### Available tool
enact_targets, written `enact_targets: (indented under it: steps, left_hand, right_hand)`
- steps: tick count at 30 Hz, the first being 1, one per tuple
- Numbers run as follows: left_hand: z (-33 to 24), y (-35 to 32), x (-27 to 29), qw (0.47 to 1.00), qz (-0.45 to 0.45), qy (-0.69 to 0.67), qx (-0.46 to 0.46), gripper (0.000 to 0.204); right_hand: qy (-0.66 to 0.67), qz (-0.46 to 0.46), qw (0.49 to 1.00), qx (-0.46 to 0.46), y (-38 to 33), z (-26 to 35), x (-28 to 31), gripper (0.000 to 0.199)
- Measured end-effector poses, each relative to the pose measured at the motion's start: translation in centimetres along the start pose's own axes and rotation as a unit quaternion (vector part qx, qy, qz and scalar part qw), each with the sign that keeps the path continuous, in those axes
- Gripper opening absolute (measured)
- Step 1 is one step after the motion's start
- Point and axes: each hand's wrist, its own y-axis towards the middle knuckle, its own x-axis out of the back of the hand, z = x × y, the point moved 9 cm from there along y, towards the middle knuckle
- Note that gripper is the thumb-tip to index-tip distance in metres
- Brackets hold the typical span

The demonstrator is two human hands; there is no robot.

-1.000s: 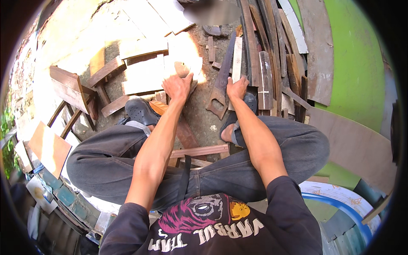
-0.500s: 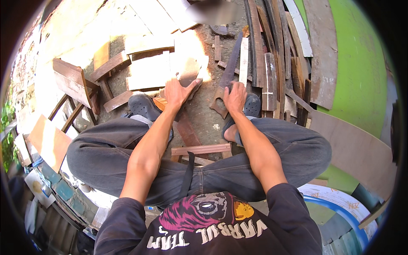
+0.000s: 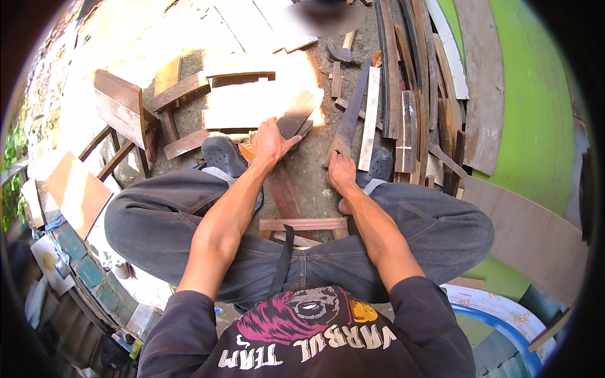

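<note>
I sit low with my knees wide apart over a brown plank [image 3: 285,192] that lies on the ground between my feet. My left hand [image 3: 271,142] grips the near end of a small flat wood piece [image 3: 297,118], which rests against a pale, sunlit board [image 3: 252,104]. My right hand [image 3: 341,173] closes on the handle of a handsaw [image 3: 350,113]. The saw's dark blade points away from me along the ground, next to a pale wood strip [image 3: 369,120].
Long planks and offcuts [image 3: 416,94] are stacked at the right against a green wall [image 3: 535,113]. A hammer [image 3: 343,50] lies at the far side. A wooden frame [image 3: 126,113] and boards stand at the left, and a short batten [image 3: 302,224] lies by my legs.
Both hands have drawn nearer to me. My left hand, earlier spread flat on the wood, now grips the small piece. My right hand has come down onto the saw handle.
</note>
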Motion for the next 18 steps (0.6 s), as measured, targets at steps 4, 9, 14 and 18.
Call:
enact_targets:
  steps: [4,9,14,18]
  left_hand:
    - [0.2,0.4,0.9,0.99,-0.045,0.098,-0.094,0.079]
    - [0.5,1.0,1.7,0.975,-0.026,0.152,-0.157,0.064]
    - [0.6,1.3,1.5,0.975,-0.028,0.121,-0.183,0.069]
    - [0.5,1.8,1.7,0.982,0.022,0.091,-0.164,0.058]
  right_hand:
    - [0.046,-0.002,0.996,-0.07,-1.0,1.4,4.3,0.038]
    - [0.217,0.012,0.955,-0.202,-1.8,0.6,8.9,0.055]
    - [0.33,-0.121,0.904,-0.245,-2.8,-1.6,13.0,0.047]
    - [0.481,-0.155,0.829,-0.238,-4.6,-3.4,15.3,0.033]
